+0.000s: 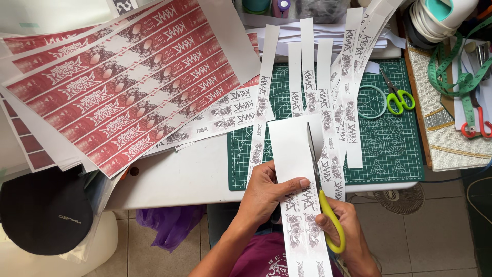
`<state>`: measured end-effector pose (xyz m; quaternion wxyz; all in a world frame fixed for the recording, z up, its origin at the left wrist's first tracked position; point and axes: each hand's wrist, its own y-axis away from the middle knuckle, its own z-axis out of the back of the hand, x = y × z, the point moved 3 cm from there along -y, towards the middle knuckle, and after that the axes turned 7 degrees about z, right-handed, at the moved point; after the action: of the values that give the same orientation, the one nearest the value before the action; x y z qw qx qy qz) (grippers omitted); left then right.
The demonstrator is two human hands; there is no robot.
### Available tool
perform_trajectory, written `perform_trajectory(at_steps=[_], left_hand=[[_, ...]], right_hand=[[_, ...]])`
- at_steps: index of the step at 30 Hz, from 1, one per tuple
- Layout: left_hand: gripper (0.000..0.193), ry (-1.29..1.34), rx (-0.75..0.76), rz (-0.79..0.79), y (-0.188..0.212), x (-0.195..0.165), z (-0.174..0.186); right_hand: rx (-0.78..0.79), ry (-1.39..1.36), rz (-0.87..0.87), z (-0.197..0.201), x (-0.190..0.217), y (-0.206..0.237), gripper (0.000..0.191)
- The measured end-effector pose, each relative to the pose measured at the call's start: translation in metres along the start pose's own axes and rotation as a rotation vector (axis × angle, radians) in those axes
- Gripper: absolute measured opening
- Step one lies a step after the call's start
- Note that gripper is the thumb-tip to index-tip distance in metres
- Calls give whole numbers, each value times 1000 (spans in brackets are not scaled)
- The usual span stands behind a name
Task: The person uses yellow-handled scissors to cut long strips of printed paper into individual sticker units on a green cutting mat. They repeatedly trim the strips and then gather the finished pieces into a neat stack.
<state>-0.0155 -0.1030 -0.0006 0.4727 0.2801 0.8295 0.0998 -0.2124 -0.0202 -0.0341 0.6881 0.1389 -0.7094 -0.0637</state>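
We see our left hand [266,192] at about 6 o'clock in the view, its grip pinched on a long printed paper strip [297,205], thumb on top and fingers underneath. The strip runs from near our body up toward 12 o'clock, over the front edge of the table [195,174]. Our right hand [343,228], just toward 3 o'clock from the left, has its grip closed around the yellow-handled scissors [323,190]; the blades point toward 12 o'clock and sit in the paper along the strip's right side.

Beyond the hands, a green cutting mat [394,149] lies on the table with several cut strips [307,77] fanned over it toward 12 o'clock. A second pair of scissors with green handles [397,97] rests on the mat at about 2 o'clock, next to a pale ring [372,101]. At 10 o'clock lie stacked red printed sheets [118,82]. A green measuring tape [456,77] lies at 2 o'clock, and a black cap [46,210] sits at 8 o'clock, below the table edge.
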Motion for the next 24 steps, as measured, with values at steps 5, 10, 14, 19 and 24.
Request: perform_trajectory(at_steps=[5,10,14,19,24], left_hand=[[25,-14,-18,12,0,-1,0],[25,-1,-12,9,-1,-2,0],[26,12,-6,0,-2,3,2],[27,-61,16,-41,-8,3,12],[34,-56,-86,-122,-17,-18,28]], right_hand=[[-12,4,-1,-2,-1,0,60],[-12,26,34,-3,-2,-1,54],[-2,-10,23,-3,-2,-3,54],[-23,140,-12,0,-2,-6,55],[58,103,69,-4,5,-7,57]])
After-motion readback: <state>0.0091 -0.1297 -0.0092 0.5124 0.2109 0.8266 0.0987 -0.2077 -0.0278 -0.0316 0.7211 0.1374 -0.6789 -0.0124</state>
